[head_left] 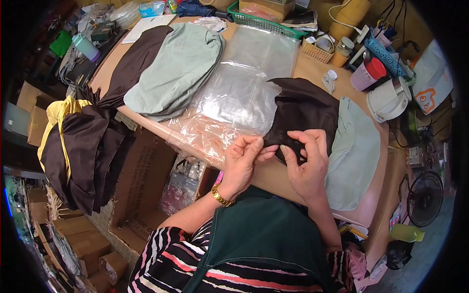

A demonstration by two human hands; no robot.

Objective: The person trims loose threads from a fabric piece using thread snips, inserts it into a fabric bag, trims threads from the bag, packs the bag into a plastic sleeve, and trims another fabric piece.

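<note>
A dark brown cloth piece (308, 105) lies at the table's front right, its near edge lifted between my hands. My left hand (243, 158), with a gold watch at the wrist, pinches the corner of this cloth between thumb and fingers. My right hand (311, 163) is curled at the same edge, thumb and forefinger bent around a fold of it. Under the brown cloth and to its right lies a pale green cloth piece (354, 161). Clear plastic bags (244, 73) are spread flat on the table to the left of the brown cloth.
Stacked pale green cloth (178, 68) and brown cloth (139, 58) lie at the table's left. A brown bundle tied with yellow cloth (66, 110) hangs beyond the edge. Below stands an open cardboard box (141, 171). A green basket (264, 24), pink cup (367, 75) and fan (425, 198) are around.
</note>
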